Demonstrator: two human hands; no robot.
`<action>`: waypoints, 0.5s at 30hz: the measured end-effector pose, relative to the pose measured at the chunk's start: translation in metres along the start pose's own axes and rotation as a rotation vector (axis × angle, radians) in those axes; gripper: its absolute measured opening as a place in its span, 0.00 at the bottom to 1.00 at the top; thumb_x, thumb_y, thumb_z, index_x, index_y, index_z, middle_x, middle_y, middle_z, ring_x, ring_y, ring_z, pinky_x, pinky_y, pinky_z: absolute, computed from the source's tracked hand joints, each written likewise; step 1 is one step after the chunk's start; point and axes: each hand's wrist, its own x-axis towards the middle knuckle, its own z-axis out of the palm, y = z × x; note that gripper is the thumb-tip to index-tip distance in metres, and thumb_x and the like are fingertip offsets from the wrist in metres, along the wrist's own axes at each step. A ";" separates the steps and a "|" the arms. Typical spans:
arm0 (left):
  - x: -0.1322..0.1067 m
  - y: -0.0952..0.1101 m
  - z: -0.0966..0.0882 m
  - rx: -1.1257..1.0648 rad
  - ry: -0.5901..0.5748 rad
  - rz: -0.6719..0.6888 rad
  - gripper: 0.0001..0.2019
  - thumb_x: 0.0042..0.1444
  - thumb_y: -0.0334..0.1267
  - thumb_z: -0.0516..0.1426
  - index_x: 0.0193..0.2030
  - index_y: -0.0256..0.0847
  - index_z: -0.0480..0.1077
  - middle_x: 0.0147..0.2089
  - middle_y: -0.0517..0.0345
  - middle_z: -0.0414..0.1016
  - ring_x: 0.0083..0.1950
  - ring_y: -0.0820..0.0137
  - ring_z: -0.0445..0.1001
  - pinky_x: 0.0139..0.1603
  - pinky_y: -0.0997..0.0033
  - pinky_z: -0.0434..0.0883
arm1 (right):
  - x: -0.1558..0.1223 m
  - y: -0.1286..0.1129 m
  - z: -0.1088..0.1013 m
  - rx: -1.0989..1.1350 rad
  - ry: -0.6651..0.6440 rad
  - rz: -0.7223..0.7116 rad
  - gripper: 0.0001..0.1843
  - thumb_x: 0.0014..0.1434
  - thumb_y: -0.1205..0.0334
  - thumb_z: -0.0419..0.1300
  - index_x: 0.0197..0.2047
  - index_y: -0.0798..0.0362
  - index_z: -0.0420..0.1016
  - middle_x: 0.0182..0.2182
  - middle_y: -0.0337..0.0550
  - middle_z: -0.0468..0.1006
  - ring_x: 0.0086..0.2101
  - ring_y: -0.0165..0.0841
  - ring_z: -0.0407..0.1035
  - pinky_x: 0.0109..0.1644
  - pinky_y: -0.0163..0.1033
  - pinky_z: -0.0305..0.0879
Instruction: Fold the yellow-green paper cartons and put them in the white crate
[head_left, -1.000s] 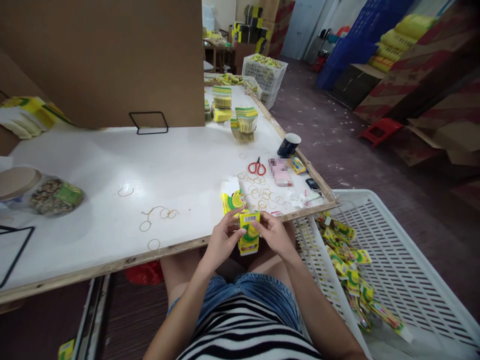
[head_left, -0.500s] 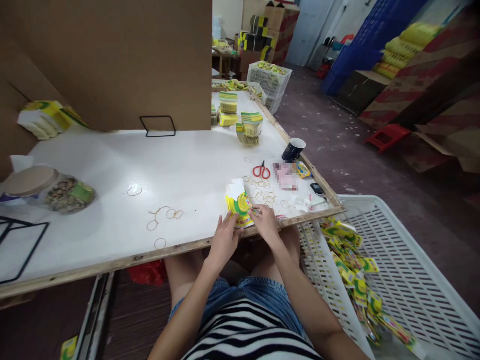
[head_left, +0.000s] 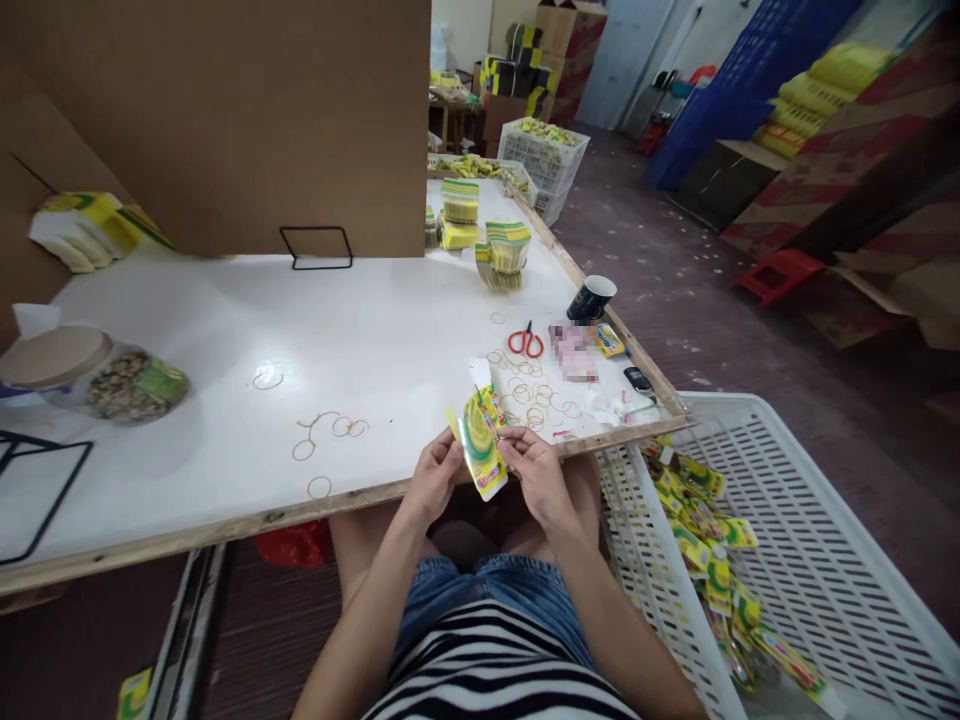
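Observation:
Both hands hold a small stack of yellow-green packets [head_left: 480,445] upright at the near edge of the white table [head_left: 225,330]. My left hand [head_left: 433,478] grips the stack's left side with curled fingers. My right hand [head_left: 534,472] pinches its right side near the top; a thin rubber band may be in those fingers, but I cannot tell. Loose rubber bands [head_left: 534,395] lie on the table just beyond the stack, and more rubber bands [head_left: 330,430] lie to the left.
Red scissors [head_left: 526,340], a dark cup [head_left: 592,297] and a phone [head_left: 640,379] sit at the table's right. Bundled packet stacks [head_left: 504,250] stand farther back. A white crate [head_left: 810,540] with loose packets [head_left: 712,560] stands to my right. A jar [head_left: 90,375] lies at the left.
The stack was held low over my lap, then set against the table edge, and is now lifted and tilted upright between both hands.

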 end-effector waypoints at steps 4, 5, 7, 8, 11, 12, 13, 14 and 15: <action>-0.004 0.002 0.005 -0.040 -0.026 0.020 0.26 0.46 0.50 0.67 0.49 0.37 0.74 0.50 0.46 0.79 0.53 0.56 0.76 0.52 0.62 0.73 | -0.006 -0.007 0.002 -0.050 -0.045 0.017 0.20 0.44 0.49 0.71 0.37 0.52 0.76 0.35 0.43 0.80 0.36 0.35 0.73 0.44 0.42 0.71; -0.004 0.001 0.006 -0.027 -0.010 0.035 0.25 0.46 0.48 0.67 0.49 0.37 0.74 0.49 0.47 0.79 0.53 0.57 0.76 0.51 0.62 0.73 | -0.007 -0.008 0.002 -0.066 -0.054 0.015 0.20 0.45 0.48 0.71 0.37 0.52 0.77 0.35 0.43 0.80 0.36 0.35 0.73 0.45 0.42 0.71; -0.003 -0.004 0.007 0.001 0.046 0.056 0.22 0.49 0.46 0.66 0.47 0.37 0.74 0.45 0.49 0.80 0.50 0.58 0.77 0.49 0.62 0.74 | -0.008 -0.008 0.001 -0.084 -0.080 0.021 0.20 0.45 0.49 0.71 0.38 0.52 0.76 0.34 0.42 0.80 0.35 0.35 0.73 0.45 0.43 0.71; -0.002 -0.006 0.007 0.016 0.081 0.062 0.20 0.50 0.46 0.65 0.47 0.37 0.73 0.43 0.50 0.81 0.48 0.59 0.77 0.48 0.62 0.74 | -0.009 -0.007 0.000 -0.091 -0.090 0.020 0.20 0.46 0.49 0.71 0.37 0.53 0.76 0.33 0.41 0.79 0.34 0.35 0.72 0.44 0.42 0.71; 0.000 -0.011 0.008 0.088 0.144 0.076 0.19 0.52 0.47 0.63 0.45 0.37 0.71 0.41 0.52 0.80 0.45 0.62 0.78 0.45 0.64 0.75 | -0.010 0.000 0.000 -0.170 -0.056 -0.045 0.17 0.50 0.49 0.68 0.34 0.53 0.74 0.29 0.39 0.76 0.31 0.33 0.70 0.39 0.40 0.70; 0.000 -0.011 0.008 0.125 0.153 0.087 0.19 0.54 0.47 0.62 0.47 0.38 0.68 0.42 0.53 0.80 0.45 0.63 0.78 0.45 0.65 0.74 | -0.010 0.003 0.000 -0.217 -0.023 -0.084 0.16 0.52 0.49 0.67 0.32 0.54 0.73 0.28 0.38 0.75 0.30 0.32 0.69 0.38 0.39 0.69; 0.000 -0.010 0.009 0.167 0.161 0.101 0.21 0.55 0.46 0.61 0.51 0.39 0.65 0.43 0.53 0.79 0.44 0.64 0.78 0.44 0.66 0.74 | -0.009 0.004 0.001 -0.264 0.014 -0.124 0.15 0.53 0.49 0.66 0.32 0.54 0.72 0.27 0.38 0.74 0.30 0.32 0.68 0.38 0.38 0.68; -0.002 -0.008 0.010 0.212 0.174 0.121 0.23 0.56 0.45 0.61 0.54 0.41 0.61 0.44 0.53 0.78 0.44 0.66 0.78 0.43 0.68 0.74 | -0.009 0.004 0.001 -0.305 0.041 -0.159 0.15 0.53 0.50 0.65 0.32 0.53 0.71 0.28 0.38 0.74 0.30 0.31 0.68 0.38 0.38 0.68; -0.003 -0.006 0.010 0.256 0.187 0.139 0.25 0.56 0.43 0.61 0.57 0.43 0.56 0.45 0.54 0.77 0.43 0.67 0.78 0.43 0.69 0.74 | -0.009 0.004 0.002 -0.334 0.056 -0.187 0.14 0.54 0.51 0.65 0.33 0.53 0.71 0.29 0.38 0.74 0.30 0.31 0.68 0.38 0.37 0.67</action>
